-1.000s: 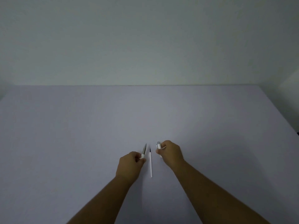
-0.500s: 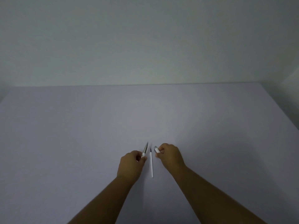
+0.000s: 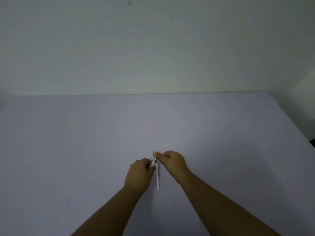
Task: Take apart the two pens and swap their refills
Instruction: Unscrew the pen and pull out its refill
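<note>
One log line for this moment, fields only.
left hand: gripping pen part | right hand: pinching its far end | refill: lying on table between hands | stage: pen assembly underway

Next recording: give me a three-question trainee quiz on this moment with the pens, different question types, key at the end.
1. True or false: the white refill lies on the table between the two hands.
2. Multiple choice: what does the left hand hold? A) a pen part B) a cloth C) nothing
3. Fill in: the right hand pinches the far end of that part, so both hands are ____ on it.

Key: 1 true; 2 A, the pen part; 3 closed.
</note>
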